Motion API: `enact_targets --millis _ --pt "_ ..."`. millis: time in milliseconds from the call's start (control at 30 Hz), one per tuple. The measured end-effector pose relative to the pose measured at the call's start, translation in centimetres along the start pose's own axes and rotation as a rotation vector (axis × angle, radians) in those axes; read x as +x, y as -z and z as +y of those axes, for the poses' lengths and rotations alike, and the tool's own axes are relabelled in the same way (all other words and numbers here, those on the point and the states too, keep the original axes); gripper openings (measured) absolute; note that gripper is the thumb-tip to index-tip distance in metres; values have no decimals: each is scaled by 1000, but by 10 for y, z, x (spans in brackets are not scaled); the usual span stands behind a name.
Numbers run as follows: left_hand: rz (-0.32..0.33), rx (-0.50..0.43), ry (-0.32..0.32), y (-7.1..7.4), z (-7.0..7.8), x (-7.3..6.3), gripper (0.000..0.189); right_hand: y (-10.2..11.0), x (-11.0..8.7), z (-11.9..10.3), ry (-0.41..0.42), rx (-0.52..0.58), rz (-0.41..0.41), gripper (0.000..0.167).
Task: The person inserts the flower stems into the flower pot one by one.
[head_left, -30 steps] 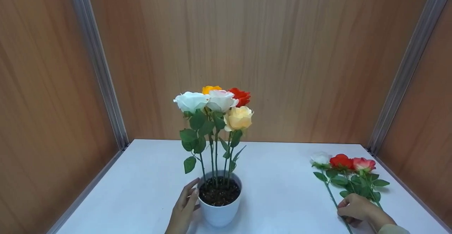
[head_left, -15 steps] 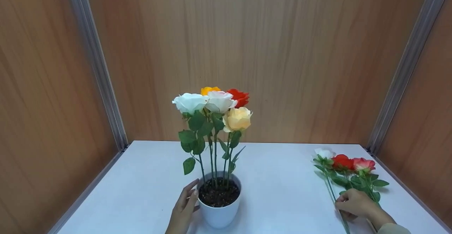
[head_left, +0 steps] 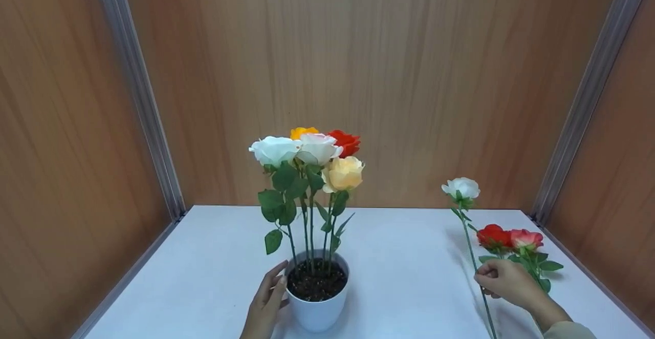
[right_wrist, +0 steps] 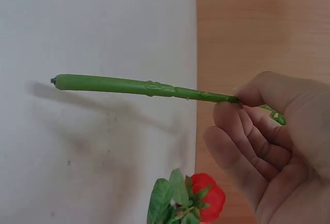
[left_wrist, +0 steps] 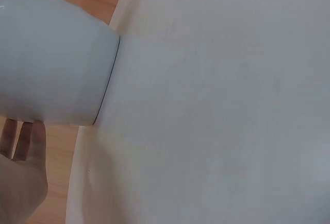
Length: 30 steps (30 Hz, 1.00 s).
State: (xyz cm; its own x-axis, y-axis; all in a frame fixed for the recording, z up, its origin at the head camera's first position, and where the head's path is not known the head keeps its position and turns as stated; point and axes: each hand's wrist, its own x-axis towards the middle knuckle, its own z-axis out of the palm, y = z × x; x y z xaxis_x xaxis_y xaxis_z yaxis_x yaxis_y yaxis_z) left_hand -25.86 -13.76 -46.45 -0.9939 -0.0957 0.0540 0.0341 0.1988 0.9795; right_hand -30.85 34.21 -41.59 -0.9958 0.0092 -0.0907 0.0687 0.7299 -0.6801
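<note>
Pinched by its green stem between thumb and fingers, a white rose (head_left: 461,188) stands nearly upright in my right hand (head_left: 506,281). The right wrist view shows the bare lower stem (right_wrist: 118,85) sticking out past the fingertips, over its shadow on the table. My left hand (head_left: 267,300) touches the left side of a white flowerpot (head_left: 318,314), its fingers fairly straight along the wall. In the left wrist view the fingertips (left_wrist: 37,131) meet the pot's side. Dark soil (head_left: 316,283) fills the pot, with white, orange, red and pale yellow roses (head_left: 345,173) upright in it.
A red rose (head_left: 494,236) and a pink rose (head_left: 526,238) lie on the white table (head_left: 169,277) at the right, just beyond my right hand. Wood-grain panels (head_left: 389,83) with grey metal corner posts (head_left: 581,88) enclose the table at the back and both sides.
The white rose has come up off the table from beside the red and pink ones, its bloom rising. My right hand has moved slightly up and left with it. The left hand stays at the pot.
</note>
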Motion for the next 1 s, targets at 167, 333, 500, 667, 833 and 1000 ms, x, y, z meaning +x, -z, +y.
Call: enact_targets --millis 167,333,500,667,833,1000 --pt "9 -2 4 0 -1 1 75 -2 -4 -17 76 3 51 17" --pt "12 0 11 0 0 1 76 -6 -8 -33 149 13 101 20" --pt "11 10 18 0 1 1 76 -10 -13 -52 258 35 151 17" --pt "16 8 16 -1 2 1 75 -15 -19 -71 386 75 184 18" --pt "25 4 10 -1 2 0 74 -21 -26 -88 519 132 199 19" --pt "21 0 10 -1 0 0 75 -31 -33 -107 643 160 255 17"
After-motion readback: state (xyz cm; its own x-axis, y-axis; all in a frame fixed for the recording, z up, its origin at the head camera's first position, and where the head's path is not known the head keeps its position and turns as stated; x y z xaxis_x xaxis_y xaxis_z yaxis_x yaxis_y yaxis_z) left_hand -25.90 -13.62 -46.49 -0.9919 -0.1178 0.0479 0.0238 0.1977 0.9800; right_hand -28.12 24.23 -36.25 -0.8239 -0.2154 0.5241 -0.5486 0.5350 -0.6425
